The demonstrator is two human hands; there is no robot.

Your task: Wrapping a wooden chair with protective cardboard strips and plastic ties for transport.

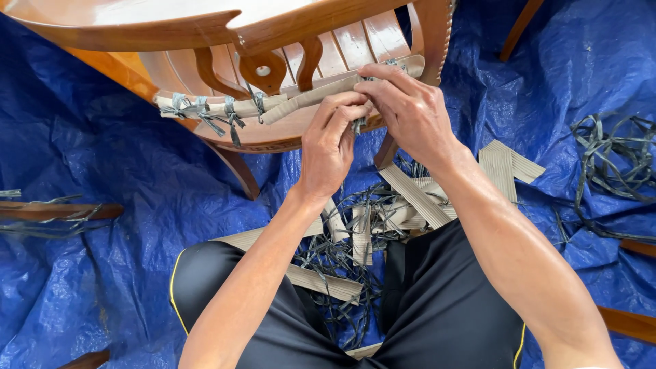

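Observation:
A brown wooden chair [205, 31] lies tipped in front of me, its curved rail wrapped in beige corrugated cardboard strip [301, 99] bound by grey plastic ties [232, 116]. My left hand [331, 140] pinches a grey tie hanging at the rail's right part, fingers closed on it. My right hand [410, 109] rests over the cardboard strip beside it, fingers pressing the wrap and the same tie. Both hands touch each other at the fingertips.
A blue tarpaulin [102, 273] covers the floor. Loose cardboard strips [417, 198] and cut grey ties [335, 260] lie between my knees. A tangle of grey strapping [611, 160] lies at the right. Other wooden pieces [48, 210] lie at the left and right edges.

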